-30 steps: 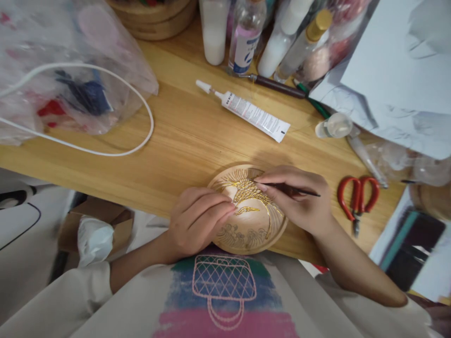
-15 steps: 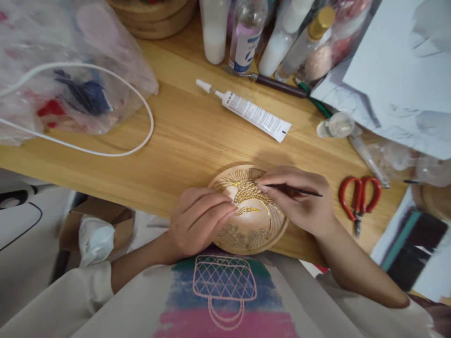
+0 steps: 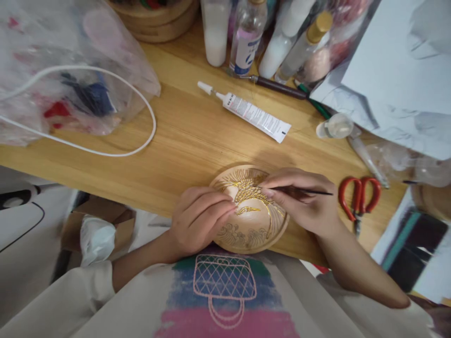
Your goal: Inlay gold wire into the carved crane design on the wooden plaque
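Observation:
A round wooden plate (image 3: 225,237) lies at the table's front edge, with a drawn pattern partly covered by gold wire (image 3: 250,192). My left hand (image 3: 202,218) is closed over the plate's left side, fingers together and fingertips on its surface; the thumb is hidden. Between the thumb and fingers of my right hand (image 3: 301,197) is a thin dark stick-like tool (image 3: 319,192). Its tip points left, at the gold wire in the upper part of the plate. Whether the tip touches the wire cannot be made out.
Beyond the plate lies a white glue tube (image 3: 255,117) with a nozzle. Red-handled pliers (image 3: 359,199) are to the right. Several bottles (image 3: 243,47) and a dark-handled tool (image 3: 280,88) stand or lie at the back. A plastic bag (image 3: 88,75) and white cable (image 3: 151,112) occupy the left.
My right hand and the dark tool have shifted slightly to the right across the plate. My left hand stays on the plate. The view has moved a little.

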`<control>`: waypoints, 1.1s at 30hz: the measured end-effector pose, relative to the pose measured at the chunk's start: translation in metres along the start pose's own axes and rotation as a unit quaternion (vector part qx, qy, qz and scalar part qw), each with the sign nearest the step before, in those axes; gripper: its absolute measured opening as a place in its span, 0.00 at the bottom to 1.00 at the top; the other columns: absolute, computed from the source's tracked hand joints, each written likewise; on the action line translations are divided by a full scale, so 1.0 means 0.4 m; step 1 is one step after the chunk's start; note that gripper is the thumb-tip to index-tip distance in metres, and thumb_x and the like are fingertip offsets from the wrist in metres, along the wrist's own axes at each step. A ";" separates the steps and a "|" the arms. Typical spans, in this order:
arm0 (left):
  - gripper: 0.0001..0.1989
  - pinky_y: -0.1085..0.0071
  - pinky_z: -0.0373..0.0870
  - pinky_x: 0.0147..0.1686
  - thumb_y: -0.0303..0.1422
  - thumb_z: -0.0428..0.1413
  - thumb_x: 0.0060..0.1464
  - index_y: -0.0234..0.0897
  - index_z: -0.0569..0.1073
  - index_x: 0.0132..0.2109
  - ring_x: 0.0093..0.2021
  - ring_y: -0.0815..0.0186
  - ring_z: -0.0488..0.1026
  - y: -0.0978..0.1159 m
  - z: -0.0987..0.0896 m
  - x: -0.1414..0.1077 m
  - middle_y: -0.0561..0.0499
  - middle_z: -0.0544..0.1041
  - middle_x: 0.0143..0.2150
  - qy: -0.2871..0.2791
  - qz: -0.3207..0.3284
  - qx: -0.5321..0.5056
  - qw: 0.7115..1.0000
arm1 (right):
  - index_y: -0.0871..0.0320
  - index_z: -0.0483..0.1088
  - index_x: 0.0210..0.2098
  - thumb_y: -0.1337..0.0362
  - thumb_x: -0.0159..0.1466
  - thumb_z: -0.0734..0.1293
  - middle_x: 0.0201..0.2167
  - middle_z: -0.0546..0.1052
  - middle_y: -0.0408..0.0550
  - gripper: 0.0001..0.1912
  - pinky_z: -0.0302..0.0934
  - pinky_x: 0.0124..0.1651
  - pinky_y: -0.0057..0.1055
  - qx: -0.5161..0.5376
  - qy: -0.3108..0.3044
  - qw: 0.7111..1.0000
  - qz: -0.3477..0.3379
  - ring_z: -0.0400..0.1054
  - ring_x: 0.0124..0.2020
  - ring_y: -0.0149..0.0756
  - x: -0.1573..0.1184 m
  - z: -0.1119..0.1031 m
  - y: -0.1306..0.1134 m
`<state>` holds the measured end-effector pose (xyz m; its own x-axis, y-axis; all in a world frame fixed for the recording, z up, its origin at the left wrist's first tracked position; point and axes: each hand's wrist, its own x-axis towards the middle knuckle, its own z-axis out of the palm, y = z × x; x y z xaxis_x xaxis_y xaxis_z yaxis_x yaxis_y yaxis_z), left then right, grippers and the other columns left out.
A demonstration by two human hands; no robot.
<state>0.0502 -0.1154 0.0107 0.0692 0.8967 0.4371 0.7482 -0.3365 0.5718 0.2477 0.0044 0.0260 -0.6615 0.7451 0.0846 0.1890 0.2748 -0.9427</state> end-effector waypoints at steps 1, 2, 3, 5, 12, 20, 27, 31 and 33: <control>0.04 0.68 0.75 0.41 0.25 0.58 0.58 0.36 0.74 0.41 0.39 0.67 0.76 0.001 -0.003 0.003 0.51 0.81 0.37 -0.001 -0.011 -0.014 1.000 | 0.53 0.78 0.35 0.74 0.58 0.72 0.32 0.82 0.42 0.09 0.71 0.35 0.24 0.008 0.008 1.000 -0.008 0.76 0.33 0.29 -0.001 0.000 -0.001; 0.05 0.68 0.75 0.41 0.24 0.58 0.58 0.37 0.74 0.41 0.39 0.67 0.76 0.002 -0.007 0.006 0.51 0.81 0.37 -0.006 -0.029 -0.033 0.999 | 0.53 0.79 0.36 0.74 0.57 0.72 0.32 0.82 0.42 0.11 0.71 0.36 0.24 0.014 0.018 1.000 -0.016 0.76 0.33 0.29 -0.002 0.001 -0.003; 0.05 0.69 0.75 0.41 0.24 0.58 0.58 0.38 0.74 0.40 0.39 0.68 0.76 0.005 -0.012 0.012 0.52 0.80 0.37 -0.013 -0.053 -0.056 0.997 | 0.52 0.79 0.37 0.75 0.57 0.73 0.32 0.82 0.42 0.12 0.72 0.37 0.25 0.021 0.027 0.999 -0.024 0.76 0.34 0.29 -0.004 0.000 -0.005; 0.04 0.70 0.75 0.42 0.25 0.58 0.58 0.39 0.75 0.39 0.38 0.69 0.76 0.012 -0.022 0.026 0.53 0.80 0.37 -0.024 -0.126 -0.116 0.985 | 0.51 0.79 0.38 0.75 0.57 0.73 0.32 0.82 0.42 0.14 0.72 0.38 0.26 0.035 0.042 0.998 -0.037 0.76 0.34 0.30 -0.010 -0.002 -0.011; 0.04 0.74 0.73 0.31 0.32 0.66 0.45 0.40 0.78 0.29 0.30 0.70 0.76 0.034 -0.040 0.100 0.55 0.80 0.29 -0.075 -0.444 -0.463 0.764 | 0.49 0.77 0.46 0.76 0.58 0.72 0.37 0.83 0.43 0.20 0.74 0.42 0.30 0.087 0.030 0.991 -0.093 0.77 0.39 0.33 -0.035 -0.010 -0.026; 0.09 0.80 0.66 0.28 0.35 0.70 0.38 0.40 0.80 0.29 0.26 0.76 0.71 0.063 -0.026 0.119 0.58 0.79 0.25 -0.109 -0.530 -0.566 0.622 | 0.50 0.77 0.46 0.76 0.58 0.72 0.38 0.82 0.45 0.19 0.74 0.39 0.32 0.106 0.026 0.987 -0.118 0.77 0.38 0.35 -0.043 -0.005 -0.049; 0.13 0.81 0.65 0.29 0.41 0.71 0.36 0.39 0.80 0.27 0.25 0.78 0.69 0.069 -0.018 0.124 0.56 0.80 0.26 -0.113 -0.522 -0.575 0.620 | 0.54 0.78 0.44 0.76 0.58 0.71 0.35 0.82 0.46 0.16 0.74 0.40 0.29 0.077 0.021 0.986 -0.148 0.77 0.36 0.32 -0.035 -0.007 -0.063; 0.11 0.79 0.66 0.30 0.39 0.70 0.38 0.38 0.79 0.26 0.25 0.76 0.69 0.065 -0.016 0.120 0.56 0.78 0.24 -0.113 -0.524 -0.543 0.646 | 0.53 0.77 0.45 0.76 0.59 0.70 0.37 0.82 0.46 0.17 0.73 0.41 0.30 0.018 0.004 0.985 -0.171 0.77 0.38 0.33 -0.038 -0.012 -0.064; 0.10 0.78 0.65 0.29 0.38 0.69 0.41 0.38 0.78 0.26 0.25 0.75 0.69 0.058 -0.019 0.117 0.56 0.77 0.23 -0.109 -0.514 -0.522 0.672 | 0.53 0.76 0.46 0.76 0.59 0.70 0.38 0.82 0.46 0.18 0.73 0.40 0.30 -0.002 -0.007 0.984 -0.181 0.77 0.38 0.33 -0.040 -0.014 -0.064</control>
<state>0.0658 -0.0836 0.0496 0.0507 0.7919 -0.6085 -0.3878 0.5771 0.7187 0.2574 -0.0112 0.0504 -0.6958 0.5900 0.4095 -0.0580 0.5222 -0.8508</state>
